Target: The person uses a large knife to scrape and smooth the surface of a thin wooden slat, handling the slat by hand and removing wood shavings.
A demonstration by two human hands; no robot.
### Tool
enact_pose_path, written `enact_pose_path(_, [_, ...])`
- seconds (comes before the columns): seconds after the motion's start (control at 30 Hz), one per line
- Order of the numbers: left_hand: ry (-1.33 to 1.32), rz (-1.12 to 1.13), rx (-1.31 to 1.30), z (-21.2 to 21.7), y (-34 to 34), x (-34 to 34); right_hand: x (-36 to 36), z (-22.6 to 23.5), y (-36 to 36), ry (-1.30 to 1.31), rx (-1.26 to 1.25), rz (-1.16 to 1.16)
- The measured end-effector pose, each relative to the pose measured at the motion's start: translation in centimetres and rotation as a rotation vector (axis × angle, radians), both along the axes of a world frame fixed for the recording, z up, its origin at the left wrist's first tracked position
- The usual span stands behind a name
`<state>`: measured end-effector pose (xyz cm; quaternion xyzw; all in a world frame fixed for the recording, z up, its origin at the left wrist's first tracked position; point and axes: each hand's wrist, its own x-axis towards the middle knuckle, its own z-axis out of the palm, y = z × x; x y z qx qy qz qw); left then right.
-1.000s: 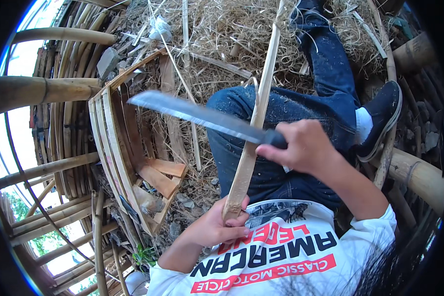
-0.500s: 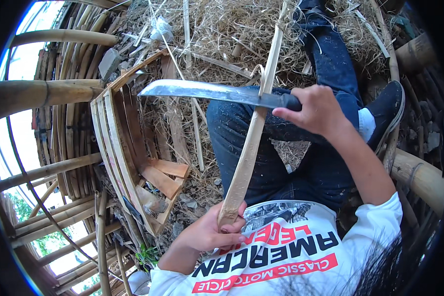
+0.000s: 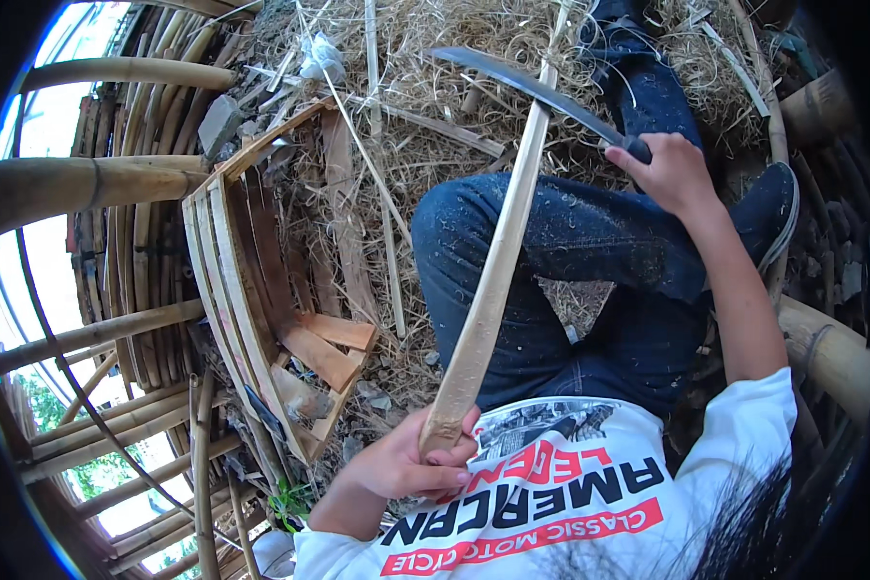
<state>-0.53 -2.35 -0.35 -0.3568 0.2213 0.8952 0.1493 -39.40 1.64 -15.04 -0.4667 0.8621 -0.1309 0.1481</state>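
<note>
My left hand (image 3: 404, 462), close to my belly, is wrapped round the near end of a long bamboo strip (image 3: 493, 280). The strip slants away from me over my bent leg toward the straw-like shavings. My right hand (image 3: 669, 172) grips the dark handle of a machete (image 3: 541, 93) farther out. Its long blade points to the far left and lies across the strip near the far end. The strip's pale face shows a worked surface.
Thin curled shavings (image 3: 435, 48) cover the ground ahead. A wooden crate (image 3: 224, 280) lies to my left, with loose boards in it. Thick bamboo poles (image 3: 97, 184) form a wall on the left, and another pole (image 3: 826, 353) stands at the right. A grey block (image 3: 220, 126) rests beyond the crate.
The machete has slid outward along the bamboo strip, away from me, and its blade now tilts more. A curl of shaving on the strip is gone. My left hand keeps its place.
</note>
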Motion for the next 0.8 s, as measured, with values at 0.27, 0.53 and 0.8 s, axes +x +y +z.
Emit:
enact_pose_path(0.27, [-0.040, -0.005, -0.116, -1.1, -0.3, -1.4, 7.3, 2.4, 1.0, -0.185, -0.230, 0.296])
enact_pose_path(0.53, [-0.045, 0.011, -0.130, -0.5, 0.4, -0.3, 5.5, 1.8, -2.0, -0.309, -0.123, 0.333])
enact_pose_path(0.8, [-0.040, 0.075, -0.067, -2.1, 0.0, -0.7, 3.6, -0.9, -3.8, -0.164, -0.077, 0.258])
